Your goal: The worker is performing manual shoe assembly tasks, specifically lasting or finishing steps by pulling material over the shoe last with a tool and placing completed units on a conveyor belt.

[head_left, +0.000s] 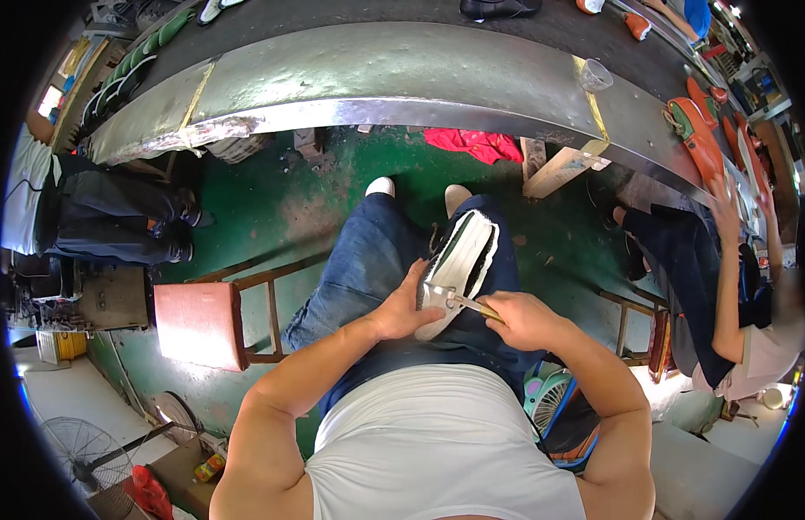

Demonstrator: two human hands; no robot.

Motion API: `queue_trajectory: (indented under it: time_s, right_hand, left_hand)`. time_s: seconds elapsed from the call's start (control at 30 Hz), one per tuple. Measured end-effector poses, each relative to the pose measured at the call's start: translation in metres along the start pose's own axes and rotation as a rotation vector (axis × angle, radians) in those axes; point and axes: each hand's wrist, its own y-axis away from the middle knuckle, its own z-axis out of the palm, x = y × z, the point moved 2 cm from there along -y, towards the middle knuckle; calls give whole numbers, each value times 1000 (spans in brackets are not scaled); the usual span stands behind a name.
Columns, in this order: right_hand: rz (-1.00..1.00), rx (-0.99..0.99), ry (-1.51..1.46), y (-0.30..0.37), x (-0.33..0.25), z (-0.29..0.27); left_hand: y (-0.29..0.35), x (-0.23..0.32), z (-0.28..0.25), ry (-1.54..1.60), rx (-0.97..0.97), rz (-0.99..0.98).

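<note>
our left hand (401, 305) clamped on a shoe (461, 253), right hand (525, 321) round a tool (492, 313) partly hiding it, metal worktop (359, 74) ahead, red cloth (476, 145) below, stool (197, 325) leftward

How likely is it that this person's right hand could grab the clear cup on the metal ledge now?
Probably not right now: the right hand grips the tool's handle, and the clear cup sits well ahead on the metal ledge. Nothing appears to cover it, though.
</note>
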Motion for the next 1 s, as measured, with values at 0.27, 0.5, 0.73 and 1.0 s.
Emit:
queue_trajectory:
  time_s: [0.27, 0.5, 0.73, 1.0]
  right_hand:
    - [105, 113, 179, -1, -13, -7]
    - [90, 83, -149, -18, 1, 30]
    - [49, 144, -229, -11, 4, 34]
    - [112, 490, 133, -25, 14, 17]
  left_hand:
    - [4, 10, 1, -250, -4, 79]
    - [-26, -2, 4, 869, 99, -266]
    - [-40, -21, 2, -21, 519, -160]
    - [-34, 4, 3, -259, 455, 93]
